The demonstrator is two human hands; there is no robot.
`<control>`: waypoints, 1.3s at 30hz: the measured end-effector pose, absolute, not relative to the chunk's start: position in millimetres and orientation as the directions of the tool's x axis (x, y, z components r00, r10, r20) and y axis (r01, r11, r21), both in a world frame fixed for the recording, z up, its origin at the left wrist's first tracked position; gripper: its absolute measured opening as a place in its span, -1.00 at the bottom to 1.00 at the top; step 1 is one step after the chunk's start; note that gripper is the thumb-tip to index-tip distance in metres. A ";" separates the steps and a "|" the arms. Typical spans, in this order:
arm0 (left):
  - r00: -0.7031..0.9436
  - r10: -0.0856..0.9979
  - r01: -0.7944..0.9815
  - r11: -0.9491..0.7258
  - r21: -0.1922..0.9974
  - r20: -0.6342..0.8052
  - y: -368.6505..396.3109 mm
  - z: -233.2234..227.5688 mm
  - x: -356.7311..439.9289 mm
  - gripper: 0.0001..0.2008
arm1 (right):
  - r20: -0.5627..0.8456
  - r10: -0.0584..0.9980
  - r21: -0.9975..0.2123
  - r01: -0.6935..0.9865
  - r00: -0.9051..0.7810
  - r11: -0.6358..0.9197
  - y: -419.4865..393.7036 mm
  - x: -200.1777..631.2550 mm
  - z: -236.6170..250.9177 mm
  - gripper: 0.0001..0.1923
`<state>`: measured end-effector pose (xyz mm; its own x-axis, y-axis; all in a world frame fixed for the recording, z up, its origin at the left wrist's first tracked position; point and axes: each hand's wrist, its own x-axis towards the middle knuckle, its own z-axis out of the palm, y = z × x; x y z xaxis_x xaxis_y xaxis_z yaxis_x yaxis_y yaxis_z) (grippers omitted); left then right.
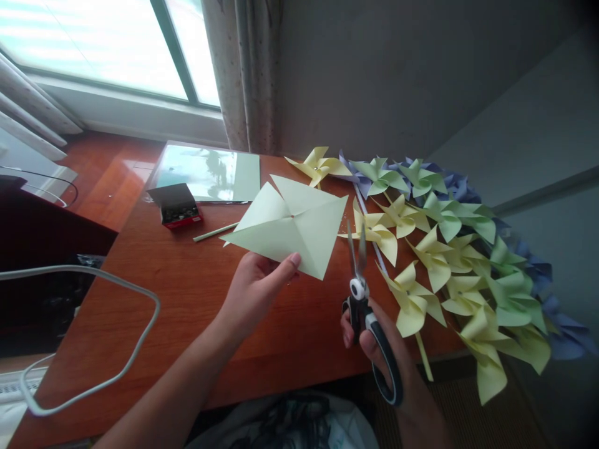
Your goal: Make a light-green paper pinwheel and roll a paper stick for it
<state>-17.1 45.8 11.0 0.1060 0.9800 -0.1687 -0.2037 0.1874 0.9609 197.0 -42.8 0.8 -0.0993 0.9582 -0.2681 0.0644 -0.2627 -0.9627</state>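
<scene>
A pale green paper square point(299, 226) is pinched between the thumb and fingers of my left hand point(264, 284). Slits run in from its corners toward a small reddish mark at the centre. My right hand point(379, 346) grips a pair of scissors point(359, 293) by its black and white handles. The blades point up and stand slightly apart, just right of the paper. Beneath the square, a pale green paper stick point(215, 232) lies on the wooden table point(187, 312), its right end hidden by the paper.
Finished paper pinwheels point(412, 298) in yellow, green and purple crowd the table's right side. Behind the paper lies a glossy packet of green sheets point(210, 173). A small open red and black box point(180, 212) stands at the left, and a white cable point(145, 290) loops nearby.
</scene>
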 end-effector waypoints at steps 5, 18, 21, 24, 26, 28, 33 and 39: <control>-0.017 0.988 -0.256 0.143 0.956 -0.152 45.4 9.5 -20.0 -0.80 | -0.396 0.894 -0.918 0.101 -0.207 -0.383 -57.9 200.3 3.1 -0.39; 0.012 0.995 -0.168 0.103 0.980 -0.102 44.0 16.9 -13.8 -0.79 | -0.443 0.859 -0.896 0.137 -0.255 -0.422 -49.4 187.0 18.6 -0.44; 0.017 0.995 -0.172 0.104 0.980 -0.102 43.8 17.9 -13.2 -0.81 | -0.445 0.857 -0.896 0.137 -0.259 -0.423 -48.3 186.7 18.7 -0.44; 0.023 0.994 -0.150 0.111 0.983 -0.109 43.4 18.6 -13.4 -0.80 | -0.439 0.856 -0.898 0.128 -0.272 -0.420 -47.8 186.6 19.4 -0.46; 0.033 0.994 -0.134 0.110 0.985 -0.106 43.0 19.1 -13.6 -0.79 | -0.435 0.857 -0.900 0.119 -0.277 -0.419 -47.8 186.1 19.8 -0.47; 0.036 0.994 -0.127 0.112 0.986 -0.108 42.5 19.7 -13.5 -0.79 | -0.434 0.857 -0.901 0.110 -0.277 -0.420 -47.9 185.3 19.8 -0.47; 0.052 0.993 -0.134 0.112 0.985 -0.106 41.4 22.0 -13.5 -0.78 | -0.441 0.853 -0.897 0.102 -0.280 -0.430 -47.6 184.0 18.6 -0.48; 0.064 0.994 -0.161 0.092 0.983 -0.083 41.6 22.9 -13.3 -0.80 | -0.430 0.858 -0.902 0.095 -0.281 -0.421 -47.9 183.8 18.7 -0.49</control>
<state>-13.3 41.6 22.9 0.0643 0.9945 -0.0830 -0.1610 0.0924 0.9826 183.8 -47.9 18.7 -0.2813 0.8577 -0.4303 0.0948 -0.4214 -0.9019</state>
